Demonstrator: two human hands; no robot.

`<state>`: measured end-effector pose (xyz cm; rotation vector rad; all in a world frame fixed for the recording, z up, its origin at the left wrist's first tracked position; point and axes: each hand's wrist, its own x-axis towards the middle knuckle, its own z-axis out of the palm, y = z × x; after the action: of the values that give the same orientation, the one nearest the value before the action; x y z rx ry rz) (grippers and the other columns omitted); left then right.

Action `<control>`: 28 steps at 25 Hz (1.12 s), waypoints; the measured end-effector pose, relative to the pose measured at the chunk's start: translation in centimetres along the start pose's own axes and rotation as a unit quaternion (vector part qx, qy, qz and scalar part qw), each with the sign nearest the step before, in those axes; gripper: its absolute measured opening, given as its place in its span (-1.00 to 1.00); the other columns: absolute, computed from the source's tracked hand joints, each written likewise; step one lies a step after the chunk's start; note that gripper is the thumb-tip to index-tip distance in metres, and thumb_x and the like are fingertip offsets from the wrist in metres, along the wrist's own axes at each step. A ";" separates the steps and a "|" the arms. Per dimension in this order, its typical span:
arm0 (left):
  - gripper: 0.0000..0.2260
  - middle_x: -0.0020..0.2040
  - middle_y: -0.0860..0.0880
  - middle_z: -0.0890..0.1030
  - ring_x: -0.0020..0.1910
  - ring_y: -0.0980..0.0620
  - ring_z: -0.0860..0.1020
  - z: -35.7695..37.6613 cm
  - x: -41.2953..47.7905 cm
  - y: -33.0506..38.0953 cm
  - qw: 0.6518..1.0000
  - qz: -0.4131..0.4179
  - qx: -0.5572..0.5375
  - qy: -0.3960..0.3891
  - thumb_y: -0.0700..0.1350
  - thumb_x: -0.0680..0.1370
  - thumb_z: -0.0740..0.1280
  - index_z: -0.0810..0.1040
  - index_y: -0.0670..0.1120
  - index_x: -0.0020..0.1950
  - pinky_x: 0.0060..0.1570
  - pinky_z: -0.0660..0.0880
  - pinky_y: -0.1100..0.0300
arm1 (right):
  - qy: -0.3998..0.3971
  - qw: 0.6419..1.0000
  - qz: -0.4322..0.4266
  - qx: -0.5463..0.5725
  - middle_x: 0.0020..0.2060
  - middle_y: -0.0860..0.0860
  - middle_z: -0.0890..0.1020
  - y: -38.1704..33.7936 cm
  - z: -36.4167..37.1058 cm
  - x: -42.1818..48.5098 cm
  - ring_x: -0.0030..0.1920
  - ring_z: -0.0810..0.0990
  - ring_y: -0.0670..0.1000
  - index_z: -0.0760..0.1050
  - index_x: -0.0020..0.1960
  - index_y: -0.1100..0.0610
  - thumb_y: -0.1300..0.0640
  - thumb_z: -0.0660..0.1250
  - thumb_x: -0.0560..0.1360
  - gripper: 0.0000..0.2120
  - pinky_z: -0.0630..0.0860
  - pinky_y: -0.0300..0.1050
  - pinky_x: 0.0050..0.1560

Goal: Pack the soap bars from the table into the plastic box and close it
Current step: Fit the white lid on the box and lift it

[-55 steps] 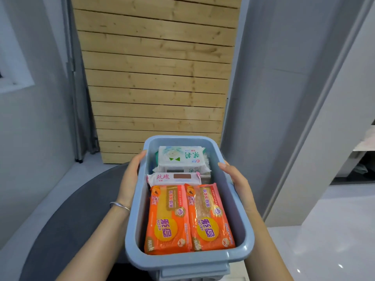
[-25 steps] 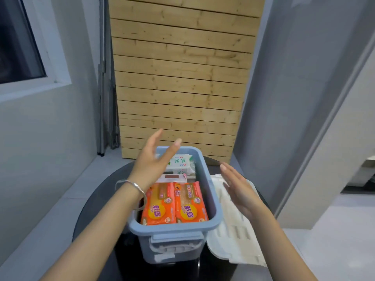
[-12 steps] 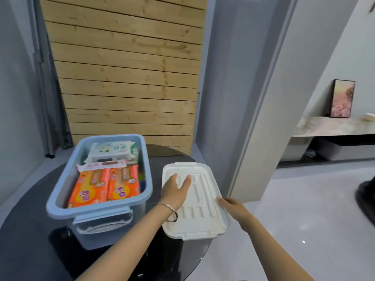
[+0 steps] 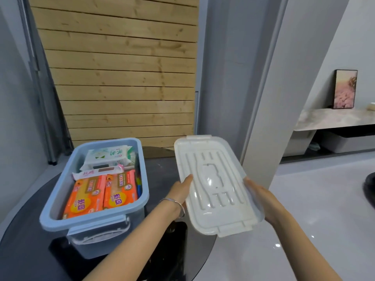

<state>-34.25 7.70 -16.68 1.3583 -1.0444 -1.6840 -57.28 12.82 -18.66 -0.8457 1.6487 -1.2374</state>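
Note:
The blue plastic box stands open on the left of the round dark table. Inside lie two orange soap packs side by side at the near end, a thin pink-lettered pack behind them and a white and green pack at the far end. The white lid is lifted off the table to the right of the box, tilted. My left hand grips its left edge and my right hand grips its right edge.
A wooden slat panel leans against the wall behind the table. A grey pillar rises at the right of the table. Beyond it is a low marble shelf with a framed picture.
Both hands left the box, moved right to the lid lying on the table, took its two long edges and raised it. The view swung right.

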 end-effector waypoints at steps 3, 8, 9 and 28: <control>-0.67 0.08 -0.13 0.65 0.07 -0.09 0.61 -0.3 -2.9 3.4 0.992 0.029 -0.102 -0.064 0.05 0.57 0.23 0.55 -0.12 0.20 0.11 0.53 0.00 | 0.019 0.994 -0.090 -0.051 -0.01 -0.08 0.65 -4.4 -0.3 -2.0 0.00 0.60 -0.05 0.64 -0.10 0.01 -0.14 0.20 0.55 -0.68 0.47 -0.07 0.12; -0.69 0.01 -0.07 0.69 -0.03 -0.03 0.65 -3.5 -6.4 8.6 0.968 0.090 -0.210 -0.101 0.08 0.58 0.18 0.55 -0.07 0.16 -0.08 0.58 0.00 | 0.049 0.914 -0.308 -0.258 0.23 -0.07 0.53 -12.6 4.5 -5.4 0.19 0.45 -0.09 0.46 0.29 -0.01 -0.09 0.00 0.62 -0.61 0.29 -0.17 0.19; -0.69 0.00 -0.06 0.69 -0.05 -0.01 0.65 -4.4 -6.9 9.4 0.963 0.107 -0.229 -0.095 0.07 0.58 0.17 0.53 -0.07 0.18 -0.12 0.58 0.01 | 0.031 0.900 -0.355 -0.251 0.22 -0.17 0.52 -14.3 6.1 -6.5 0.19 0.45 -0.19 0.44 0.32 -0.06 -0.11 0.02 0.61 -0.62 0.30 -0.27 0.18; -0.31 0.51 0.09 0.17 0.49 0.09 0.14 -22.8 -11.0 16.8 0.928 0.283 0.111 0.216 0.26 0.51 0.15 -0.04 0.05 0.53 0.44 0.13 0.07 | -0.200 0.917 -0.333 0.086 0.04 -0.10 0.67 -19.8 24.1 -11.8 0.00 0.66 -0.16 0.47 0.27 -0.04 0.06 0.17 0.60 -0.73 0.56 -0.19 -0.05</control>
<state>-9.12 7.31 0.31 1.3149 -1.2306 -0.8190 -30.29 9.23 0.59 -1.5049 0.9222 -1.5008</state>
